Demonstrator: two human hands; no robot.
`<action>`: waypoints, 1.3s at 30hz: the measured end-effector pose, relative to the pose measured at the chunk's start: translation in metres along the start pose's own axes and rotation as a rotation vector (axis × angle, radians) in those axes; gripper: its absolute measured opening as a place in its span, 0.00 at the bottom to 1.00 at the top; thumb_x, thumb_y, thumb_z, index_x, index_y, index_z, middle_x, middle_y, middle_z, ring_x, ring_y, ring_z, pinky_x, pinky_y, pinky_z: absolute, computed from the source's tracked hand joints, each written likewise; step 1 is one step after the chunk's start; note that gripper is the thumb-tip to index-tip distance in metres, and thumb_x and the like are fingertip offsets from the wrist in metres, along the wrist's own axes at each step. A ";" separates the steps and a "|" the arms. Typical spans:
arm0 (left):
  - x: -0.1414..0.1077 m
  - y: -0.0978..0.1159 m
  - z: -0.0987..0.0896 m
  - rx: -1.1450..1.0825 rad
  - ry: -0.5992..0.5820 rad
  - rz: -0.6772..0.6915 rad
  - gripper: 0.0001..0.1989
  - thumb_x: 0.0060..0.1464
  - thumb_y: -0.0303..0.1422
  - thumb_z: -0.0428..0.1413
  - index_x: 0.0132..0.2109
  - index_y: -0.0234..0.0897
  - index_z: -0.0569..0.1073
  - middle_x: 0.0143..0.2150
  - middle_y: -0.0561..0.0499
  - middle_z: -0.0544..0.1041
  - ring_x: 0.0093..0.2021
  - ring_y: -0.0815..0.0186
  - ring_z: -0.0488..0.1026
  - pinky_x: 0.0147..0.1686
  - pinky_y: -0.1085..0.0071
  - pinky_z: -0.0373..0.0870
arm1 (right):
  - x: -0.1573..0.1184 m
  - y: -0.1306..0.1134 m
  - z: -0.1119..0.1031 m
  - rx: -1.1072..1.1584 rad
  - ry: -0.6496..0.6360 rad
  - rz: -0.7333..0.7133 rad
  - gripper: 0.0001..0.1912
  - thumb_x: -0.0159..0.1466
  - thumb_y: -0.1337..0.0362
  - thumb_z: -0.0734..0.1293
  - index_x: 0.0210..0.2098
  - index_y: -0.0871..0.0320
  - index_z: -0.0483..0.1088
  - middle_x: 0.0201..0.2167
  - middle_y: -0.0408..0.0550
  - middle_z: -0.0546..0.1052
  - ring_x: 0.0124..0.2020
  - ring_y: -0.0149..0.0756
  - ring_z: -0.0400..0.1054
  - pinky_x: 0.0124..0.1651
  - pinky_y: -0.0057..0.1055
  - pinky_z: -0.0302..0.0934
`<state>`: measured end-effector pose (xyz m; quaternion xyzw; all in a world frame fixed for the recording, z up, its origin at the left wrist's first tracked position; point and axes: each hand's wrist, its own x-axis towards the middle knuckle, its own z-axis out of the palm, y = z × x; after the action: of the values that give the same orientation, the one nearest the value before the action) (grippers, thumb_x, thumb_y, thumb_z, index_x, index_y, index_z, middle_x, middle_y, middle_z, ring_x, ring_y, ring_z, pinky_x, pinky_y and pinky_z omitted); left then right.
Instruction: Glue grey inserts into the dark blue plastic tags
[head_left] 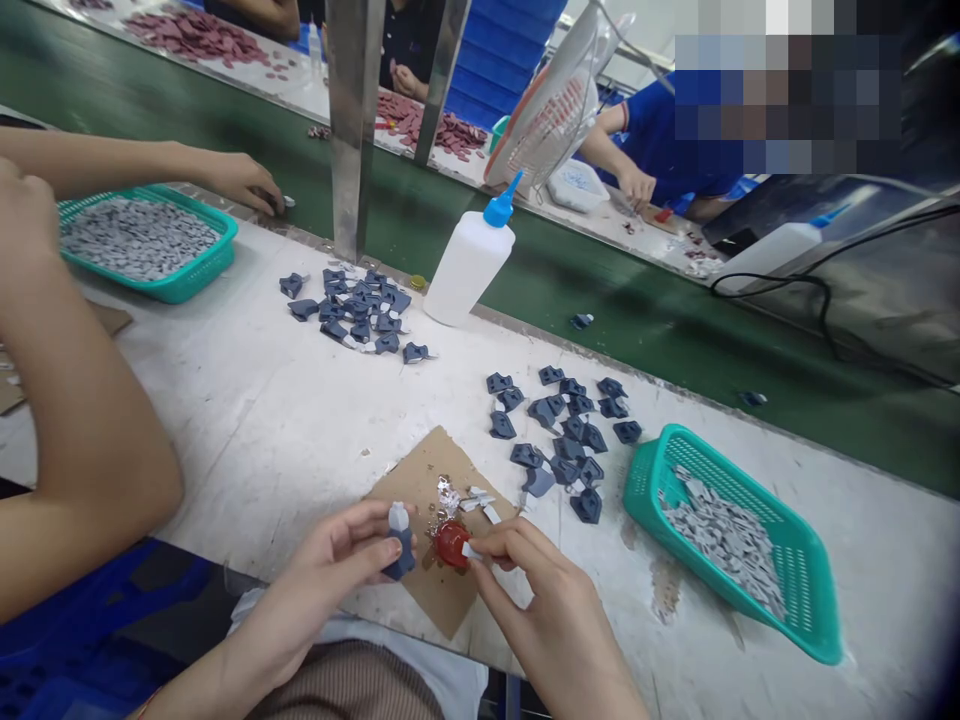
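Note:
My left hand point(352, 550) pinches a dark blue plastic part point(401, 556) with a light grey piece at its top. Between the thumb and fingers of my right hand point(529, 580) is a small light grey plastic piece point(471, 550), its end at the edge of a round red cap-like thing point(451, 543). Both hands are over a square of brown cardboard point(450, 615) on the white table. Several loose grey pieces point(480, 498) and some shiny clear bits point(448, 492) lie on the cardboard behind the red thing.
Dark blue parts point(574, 430) are scattered ahead on the table point(247, 400). A green basket point(817, 600) of grey pieces stands right, another basket point(202, 275) left. A white bottle point(469, 265) stands by the green conveyor point(540, 320). A co-worker's arm point(75, 430) is at left.

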<state>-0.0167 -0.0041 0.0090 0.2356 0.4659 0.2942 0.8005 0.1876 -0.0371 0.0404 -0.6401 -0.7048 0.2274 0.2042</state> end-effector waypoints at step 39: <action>0.005 -0.004 0.033 -0.129 -0.120 0.298 0.05 0.53 0.29 0.63 0.39 0.41 0.78 0.40 0.53 0.78 0.46 0.66 0.75 0.47 0.76 0.70 | 0.018 -0.033 -0.021 0.524 -0.012 0.154 0.03 0.61 0.66 0.69 0.31 0.55 0.75 0.34 0.45 0.78 0.36 0.35 0.73 0.39 0.28 0.68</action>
<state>0.0160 -0.0071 0.0181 0.2675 0.3575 0.4244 0.7877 0.1709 -0.0202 0.0770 -0.6159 -0.5725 0.4204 0.3409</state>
